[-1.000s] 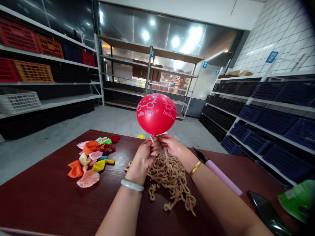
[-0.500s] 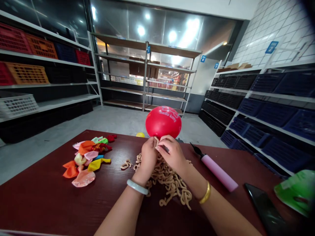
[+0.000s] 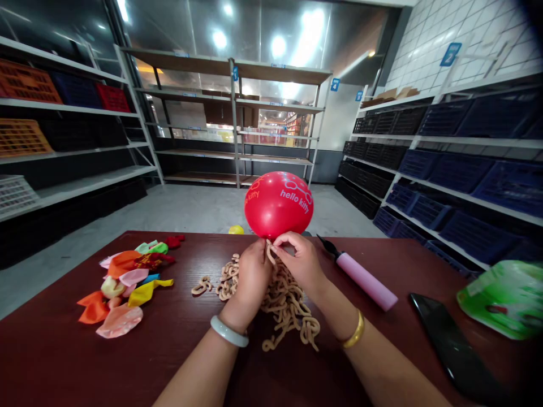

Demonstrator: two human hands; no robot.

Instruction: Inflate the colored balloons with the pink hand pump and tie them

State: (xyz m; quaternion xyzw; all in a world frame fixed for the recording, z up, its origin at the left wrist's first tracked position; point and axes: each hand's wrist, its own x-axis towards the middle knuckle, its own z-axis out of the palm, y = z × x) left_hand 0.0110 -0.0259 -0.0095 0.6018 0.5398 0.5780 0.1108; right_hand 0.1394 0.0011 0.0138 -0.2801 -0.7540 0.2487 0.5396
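Observation:
A blown-up red balloon (image 3: 278, 206) with "hello kitty" printed on it stands above the far edge of the table. Closed round its neck end is my left hand (image 3: 255, 268); the neck itself is mostly hidden. My right hand (image 3: 301, 260) pinches a piece of beige cord (image 3: 270, 251) right under the balloon, thumb and forefinger together. Below and between both hands lies a tangled heap of the same beige cord (image 3: 288, 308), partly covered by my left hand. One small loose bit of cord (image 3: 202, 286) rests to its left.
Several limp coloured balloons (image 3: 123, 282) lie on the left of the dark red table (image 3: 169, 362). To the right are a pink balloon pump (image 3: 367, 281), a black phone (image 3: 456, 345) and a green packet (image 3: 504, 299). Shelves with crates (image 3: 458, 175) line the room. Something yellow (image 3: 236, 229) shows beyond the table.
The view has turned slightly right, so the scene shifts left. The balloon has turned, showing more print. My right fingers have closed nearer the balloon's neck, at the cord.

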